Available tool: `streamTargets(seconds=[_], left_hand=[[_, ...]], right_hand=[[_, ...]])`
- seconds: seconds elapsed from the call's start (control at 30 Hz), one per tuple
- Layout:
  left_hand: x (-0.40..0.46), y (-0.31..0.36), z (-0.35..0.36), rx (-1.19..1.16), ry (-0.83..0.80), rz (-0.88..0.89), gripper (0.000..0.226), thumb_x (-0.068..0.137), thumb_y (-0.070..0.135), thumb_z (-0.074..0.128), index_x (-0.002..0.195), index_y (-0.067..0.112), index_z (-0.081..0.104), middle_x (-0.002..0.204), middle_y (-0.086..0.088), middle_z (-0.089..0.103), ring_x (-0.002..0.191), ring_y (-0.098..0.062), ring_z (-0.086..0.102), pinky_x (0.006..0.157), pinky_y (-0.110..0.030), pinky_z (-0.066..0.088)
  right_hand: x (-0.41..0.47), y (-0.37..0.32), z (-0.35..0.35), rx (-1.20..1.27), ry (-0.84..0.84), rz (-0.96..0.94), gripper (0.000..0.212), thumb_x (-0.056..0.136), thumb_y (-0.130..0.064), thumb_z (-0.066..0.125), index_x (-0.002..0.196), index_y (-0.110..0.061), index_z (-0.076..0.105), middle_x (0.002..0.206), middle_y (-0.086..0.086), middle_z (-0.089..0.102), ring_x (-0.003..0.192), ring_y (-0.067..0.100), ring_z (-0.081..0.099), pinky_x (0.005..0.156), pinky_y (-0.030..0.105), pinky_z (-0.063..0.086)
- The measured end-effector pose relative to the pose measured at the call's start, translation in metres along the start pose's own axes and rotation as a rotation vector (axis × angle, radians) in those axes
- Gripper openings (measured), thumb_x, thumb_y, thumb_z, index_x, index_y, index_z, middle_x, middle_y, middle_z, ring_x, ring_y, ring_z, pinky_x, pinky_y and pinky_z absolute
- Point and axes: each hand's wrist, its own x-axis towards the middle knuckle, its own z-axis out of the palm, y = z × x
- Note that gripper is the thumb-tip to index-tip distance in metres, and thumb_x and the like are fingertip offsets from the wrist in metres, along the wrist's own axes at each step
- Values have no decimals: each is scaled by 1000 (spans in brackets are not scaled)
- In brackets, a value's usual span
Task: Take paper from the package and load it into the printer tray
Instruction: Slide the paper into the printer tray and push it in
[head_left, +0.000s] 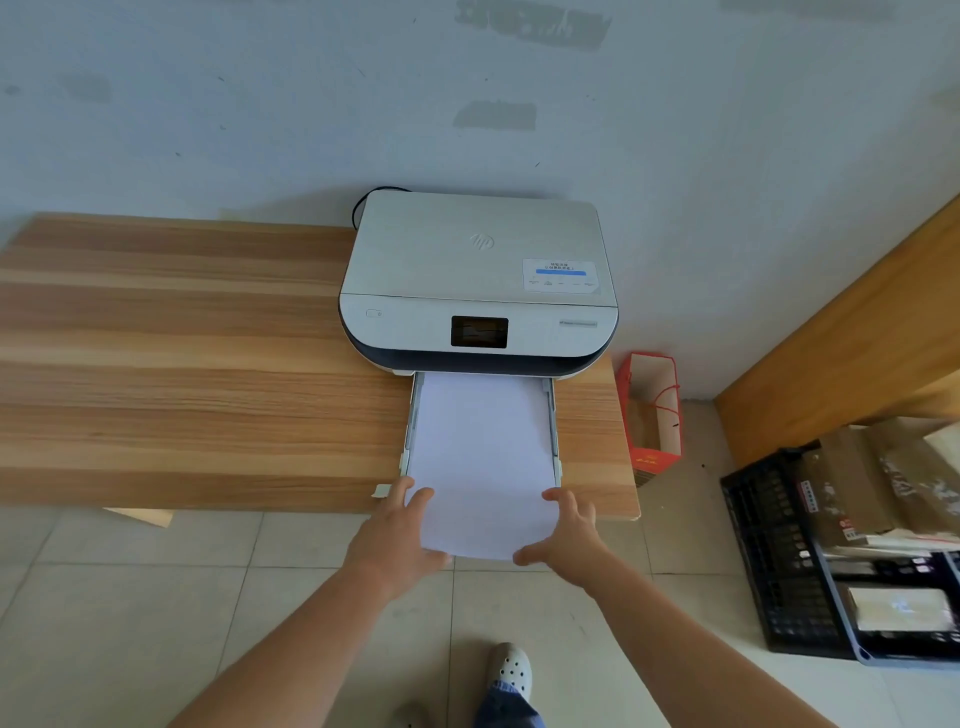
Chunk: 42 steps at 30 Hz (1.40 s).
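Low in the frame's centre, the left hand (397, 530) and right hand (563, 535) each pinch a near corner of the white paper stack (483, 457), which lies in the printer tray (555, 431) with its near end overhanging. The HP-marked printer (478, 280) sits on a wooden table (182, 364) against a pale wall; a red paper bag (652, 410) and a black crate (779, 551) stand on the tiled floor at right.

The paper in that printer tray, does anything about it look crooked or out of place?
Yes. The paper stack sticks out past the pulled-out tray and the desk edge, its near end held by the left hand and right hand. It is not fully seated.
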Motion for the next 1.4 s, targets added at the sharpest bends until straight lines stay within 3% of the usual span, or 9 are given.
streamTargets(seconds=[0.13, 0.3, 0.6, 0.8, 1.0, 1.1, 1.17, 1.27, 1.4], left_hand=[[6, -2, -3, 112, 32, 39, 77, 75, 55, 64, 139, 25, 35, 147, 7, 25, 127, -17, 37, 97, -32, 41], [13, -7, -5, 197, 60, 80, 70, 80, 59, 58, 138, 25, 37, 146, 6, 29, 130, -18, 32, 105, -32, 31], [27, -8, -6, 274, 16, 170, 59, 83, 55, 59, 134, 28, 45, 147, 6, 27, 131, -18, 31, 104, -33, 30], [33, -9, -4, 297, 35, 234, 52, 83, 51, 61, 128, 27, 52, 144, 6, 34, 128, -18, 36, 100, -33, 30], [44, -12, -5, 303, 70, 264, 46, 83, 49, 62, 123, 26, 59, 138, 6, 43, 125, -18, 42, 97, -35, 35], [47, -13, -11, 311, 81, 335, 35, 86, 45, 57, 112, 24, 66, 128, 6, 55, 118, -18, 52, 92, -38, 41], [49, -14, -15, 364, 107, 386, 30, 83, 45, 49, 94, 28, 71, 110, 9, 65, 102, -15, 62, 80, -35, 49], [51, -17, -15, 389, 137, 413, 11, 74, 40, 70, 82, 32, 70, 98, 11, 69, 91, -12, 66, 70, -33, 52], [57, -10, -20, 414, 151, 428, 17, 66, 30, 83, 76, 33, 69, 90, 13, 69, 83, -11, 66, 64, -32, 53]], right_hand=[[-1, -1, 2, -340, 83, -171, 91, 64, -22, 85, 135, -35, 29, 148, 0, 5, 132, 27, 19, 98, 35, 41], [7, -5, -6, -610, 124, -346, 78, 72, -29, 77, 134, -34, 30, 154, 1, 0, 138, 28, 14, 104, 38, 39], [22, -10, -13, -601, 72, -370, 70, 73, -32, 77, 133, -31, 41, 154, -2, 10, 140, 24, 15, 109, 42, 31], [24, -9, -13, -717, 46, -491, 69, 74, -47, 72, 134, -34, 42, 155, -4, 14, 144, 22, 11, 115, 42, 14], [33, -19, -21, -691, 11, -513, 54, 80, -42, 67, 129, -34, 48, 152, -7, 25, 142, 19, 16, 115, 41, 15], [37, -20, -26, -676, -24, -482, 48, 84, -43, 62, 131, -37, 51, 150, -10, 34, 140, 16, 22, 115, 39, 14], [38, -19, -28, -693, -33, -506, 44, 88, -44, 56, 132, -37, 53, 147, -12, 40, 137, 12, 28, 114, 35, 16], [40, -20, -29, -678, -10, -549, 37, 93, -42, 51, 129, -35, 57, 143, -14, 46, 133, 8, 34, 112, 32, 20], [46, -26, -33, -672, 72, -621, 26, 96, -33, 50, 115, -31, 68, 132, -13, 57, 124, 9, 44, 105, 29, 28]])
